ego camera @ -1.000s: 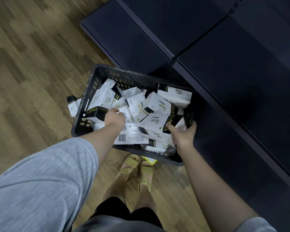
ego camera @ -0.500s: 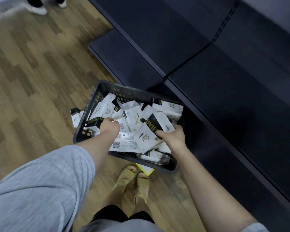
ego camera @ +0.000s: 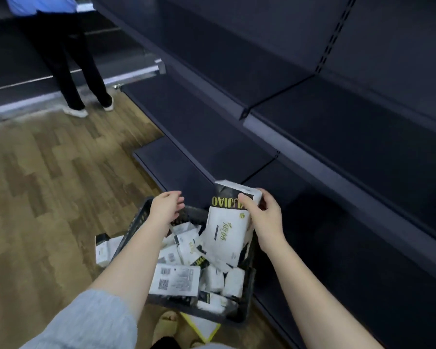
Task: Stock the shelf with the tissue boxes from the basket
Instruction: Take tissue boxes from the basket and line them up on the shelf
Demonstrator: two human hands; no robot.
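Observation:
A dark plastic basket (ego camera: 247,293) on the floor holds several white and black tissue boxes (ego camera: 176,280). My right hand (ego camera: 262,217) grips one white and black tissue box (ego camera: 227,230) near its top and holds it above the basket's far right corner. My left hand (ego camera: 165,210) hovers over the basket's far left rim, fingers relaxed and holding nothing. The dark shelf (ego camera: 350,137) runs along the right, its boards bare.
One tissue box (ego camera: 103,250) lies on the wooden floor left of the basket. A person in dark trousers (ego camera: 71,71) stands at the far left by another shelf. My feet in sandals (ego camera: 166,326) are just behind the basket.
My right hand has lifted a tissue box out of the pile. My left hand has let go and risen above the basket rim. The view has tilted up toward the shelves.

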